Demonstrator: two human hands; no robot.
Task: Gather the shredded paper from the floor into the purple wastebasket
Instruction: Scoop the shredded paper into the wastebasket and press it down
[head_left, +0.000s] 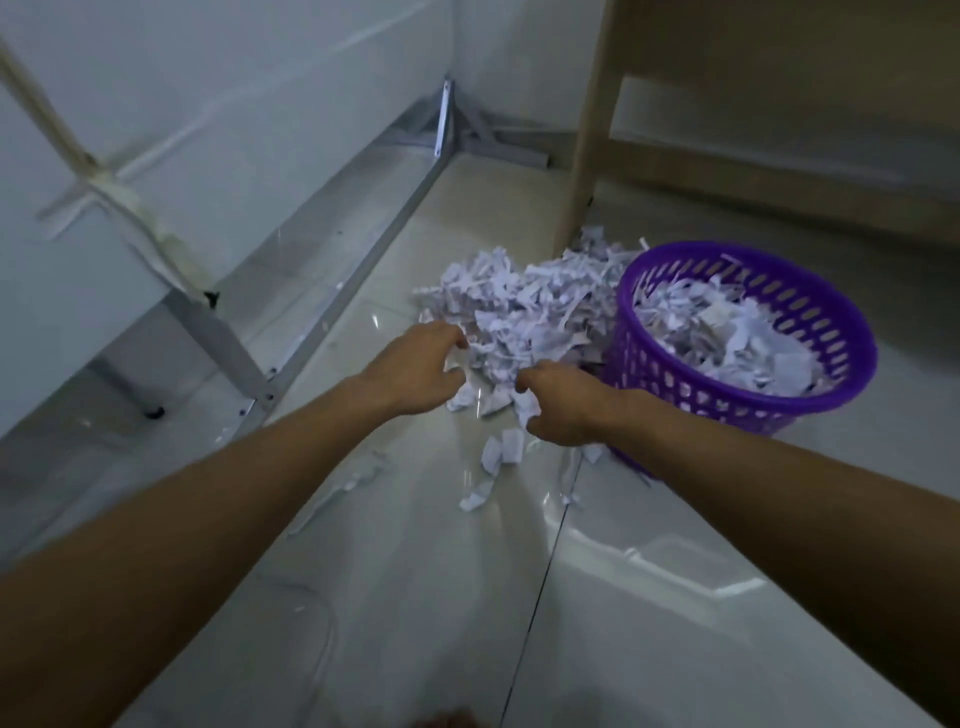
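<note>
A heap of white shredded paper (524, 306) lies on the glossy tiled floor, just left of the purple wastebasket (826, 395). The slotted plastic basket stands upright and holds a mound of shreds inside. My left hand (415, 369) is at the near left edge of the heap, fingers curled down into the paper. My right hand (561, 410) is at the near right edge, close to the basket's wall, fingers curled round a clump of shreds. A few loose scraps (498, 452) lie scattered on the floor nearer to me.
A grey metal frame rail (332, 291) runs along the left, below a white panel. A wooden furniture leg (587, 135) stands behind the heap, with a wooden shelf rail behind the basket. Glossy tiles stretch toward me.
</note>
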